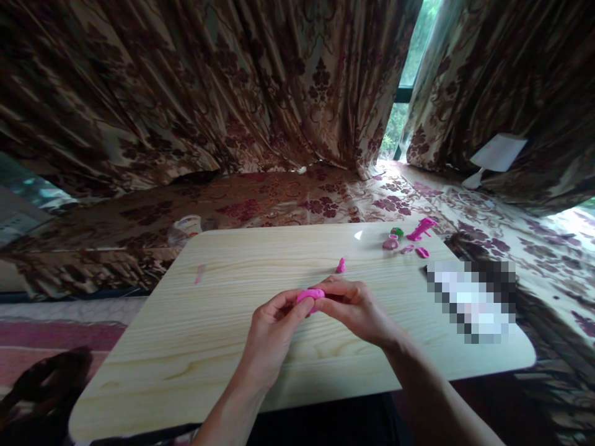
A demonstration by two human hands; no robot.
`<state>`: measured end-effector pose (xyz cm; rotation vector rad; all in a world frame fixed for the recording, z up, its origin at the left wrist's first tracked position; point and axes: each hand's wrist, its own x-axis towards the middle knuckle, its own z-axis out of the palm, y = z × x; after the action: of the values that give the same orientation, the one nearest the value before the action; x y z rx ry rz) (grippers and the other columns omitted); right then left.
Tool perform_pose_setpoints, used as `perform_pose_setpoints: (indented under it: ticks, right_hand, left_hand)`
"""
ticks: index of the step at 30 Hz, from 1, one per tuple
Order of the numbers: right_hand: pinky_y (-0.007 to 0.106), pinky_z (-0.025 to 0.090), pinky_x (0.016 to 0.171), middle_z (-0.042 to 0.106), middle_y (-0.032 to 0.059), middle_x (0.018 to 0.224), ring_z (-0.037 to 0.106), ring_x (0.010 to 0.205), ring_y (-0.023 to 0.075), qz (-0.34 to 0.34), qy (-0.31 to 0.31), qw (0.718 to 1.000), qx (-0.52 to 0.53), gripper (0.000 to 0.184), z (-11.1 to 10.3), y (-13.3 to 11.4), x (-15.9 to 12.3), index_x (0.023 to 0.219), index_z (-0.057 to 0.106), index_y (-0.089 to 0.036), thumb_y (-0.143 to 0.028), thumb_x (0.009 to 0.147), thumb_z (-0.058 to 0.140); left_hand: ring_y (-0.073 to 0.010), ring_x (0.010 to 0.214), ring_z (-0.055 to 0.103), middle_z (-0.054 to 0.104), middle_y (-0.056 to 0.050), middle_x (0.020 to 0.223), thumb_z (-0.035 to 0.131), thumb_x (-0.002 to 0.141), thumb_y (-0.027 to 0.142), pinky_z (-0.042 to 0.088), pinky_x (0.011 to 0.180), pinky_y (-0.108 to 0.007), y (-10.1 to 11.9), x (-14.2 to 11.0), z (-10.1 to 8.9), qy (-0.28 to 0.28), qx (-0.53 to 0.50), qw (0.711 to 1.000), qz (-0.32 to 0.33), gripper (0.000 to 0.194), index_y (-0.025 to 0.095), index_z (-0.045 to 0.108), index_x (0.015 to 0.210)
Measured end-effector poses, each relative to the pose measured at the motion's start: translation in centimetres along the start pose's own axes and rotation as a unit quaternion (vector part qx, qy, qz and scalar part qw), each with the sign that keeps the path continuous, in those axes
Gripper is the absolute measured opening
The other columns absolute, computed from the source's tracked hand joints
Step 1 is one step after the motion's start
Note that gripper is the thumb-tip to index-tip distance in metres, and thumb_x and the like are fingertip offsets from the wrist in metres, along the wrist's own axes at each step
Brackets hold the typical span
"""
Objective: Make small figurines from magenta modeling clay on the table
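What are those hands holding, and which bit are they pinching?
A small pink thing. The left hand pinches its left end, and the right hand its right end. I can't tell what it is.

Past the far edge of your table (242, 260), patterned curtains (279, 80) part at a window (419, 46). A lamp (498, 152) stands beyond the far-right corner.

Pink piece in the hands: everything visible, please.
The pink piece is small, bright pink and rounded along its upper edge; it looks like plastic or dough, can't tell which. It is pinched between the left hand and right hand, over the wood-grain table. Fingers hide part of it, so its full shape is unclear.
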<state>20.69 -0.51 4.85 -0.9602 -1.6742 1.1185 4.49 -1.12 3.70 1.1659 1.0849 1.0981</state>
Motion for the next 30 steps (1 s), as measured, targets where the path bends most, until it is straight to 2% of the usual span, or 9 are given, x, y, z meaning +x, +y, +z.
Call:
perform_pose_setpoints:
  ticks: [3, 6, 8, 12, 15, 19, 24, 30]
  right_hand:
    - [0.023, 0.042, 0.067, 0.06, 0.0016, 0.078, 0.055, 0.075, 0.0119, -0.003, -0.013, 1.0, -0.015, 0.021, -0.07, -0.37, -0.02, 0.091, 0.07, -0.02, -0.028, 0.087, 0.051]
    - [0.023, 0.041, 0.066, 0.06, 0.001, 0.073, 0.054, 0.073, 0.0112, -0.016, 0.042, 0.998, -0.037, 0.022, 0.44, -0.25, 0.02, 0.088, 0.071, -0.02, -0.028, 0.088, 0.05]
    - [0.023, 0.041, 0.065, 0.06, 0.0011, 0.073, 0.054, 0.072, 0.0113, -0.016, 0.062, 0.997, -0.049, 0.023, 0.71, -0.02, 0.03, 0.088, 0.071, -0.019, -0.028, 0.088, 0.05]
    - [0.026, 0.044, 0.072, 0.064, 0.0031, 0.083, 0.057, 0.078, 0.0132, 0.047, 0.045, 0.998, -0.016, 0.029, 0.65, 0.26, -0.15, 0.103, 0.066, -0.018, -0.032, 0.089, 0.045]
    - [0.026, 0.046, 0.072, 0.066, 0.0043, 0.088, 0.059, 0.08, 0.0143, 0.084, 0.066, 0.994, 0.021, 0.03, 0.57, 0.3, -0.34, 0.107, 0.063, -0.015, -0.033, 0.086, 0.051]
    - [0.026, 0.047, 0.068, 0.066, 0.0037, 0.083, 0.06, 0.077, 0.0144, 0.071, 0.076, 0.994, 0.03, 0.023, 0.59, 0.3, -0.48, 0.095, 0.068, -0.016, -0.031, 0.083, 0.055]
    - [0.026, 0.047, 0.068, 0.066, 0.004, 0.083, 0.06, 0.078, 0.015, 0.068, 0.075, 0.995, 0.026, 0.024, 0.39, 0.22, -0.58, 0.093, 0.068, -0.017, -0.034, 0.081, 0.058]
    - [0.024, 0.044, 0.065, 0.06, 0.0026, 0.073, 0.056, 0.071, 0.0126, -0.004, 0.075, 0.997, -0.036, 0.021, 0.31, -0.2, -0.51, 0.075, 0.068, -0.016, -0.029, 0.085, 0.054]
  left_hand:
    - [-0.0119, 0.08, 0.059, 0.07, -0.002, 0.083, 0.065, 0.074, 0.028, 0.045, 0.077, -0.021, -0.43, -0.08, 0.14, 0.022, -0.008, 1.0, 0.002, 0.019, 0.019, 0.069, 0.09]
    - [-0.0128, 0.081, 0.06, 0.07, -0.002, 0.085, 0.065, 0.074, 0.028, 0.046, 0.078, -0.022, -0.75, -0.11, 0.29, 0.041, -0.01, 0.999, 0.01, 0.02, 0.02, 0.069, 0.091]
    - [-0.0125, 0.081, 0.059, 0.069, -0.001, 0.086, 0.062, 0.077, 0.029, 0.045, 0.077, -0.022, -0.77, -0.1, 0.22, 0.033, 0.012, 0.999, 0.021, 0.021, 0.021, 0.069, 0.094]
    - [-0.0103, 0.073, 0.057, 0.067, 0.0, 0.081, 0.058, 0.079, 0.031, 0.044, 0.069, -0.019, -0.71, -0.13, -0.13, 0.017, 0.085, 0.996, 0.033, 0.021, 0.021, 0.069, 0.095]
    - [-0.0108, 0.07, 0.058, 0.067, 0.0, 0.082, 0.06, 0.078, 0.032, 0.047, 0.068, -0.021, -0.77, -0.31, -0.02, 0.038, 0.054, 0.998, 0.014, 0.023, 0.021, 0.067, 0.097]
    - [-0.0124, 0.079, 0.06, 0.067, -0.001, 0.087, 0.062, 0.076, 0.03, 0.047, 0.075, -0.023, -0.58, -0.54, 0.41, 0.01, 0.044, 0.999, 0.004, 0.026, 0.021, 0.064, 0.101]
    - [-0.0127, 0.079, 0.06, 0.067, -0.001, 0.084, 0.064, 0.074, 0.028, 0.046, 0.074, -0.021, -0.28, -0.6, 0.28, 0.004, 0.076, 0.997, 0.016, 0.022, 0.019, 0.065, 0.094]
    - [-0.0144, 0.076, 0.062, 0.068, -0.002, 0.082, 0.063, 0.075, 0.03, 0.047, 0.071, -0.023, -0.19, -0.8, 0.09, 0.001, 0.066, 0.998, -0.016, 0.02, 0.017, 0.065, 0.089]
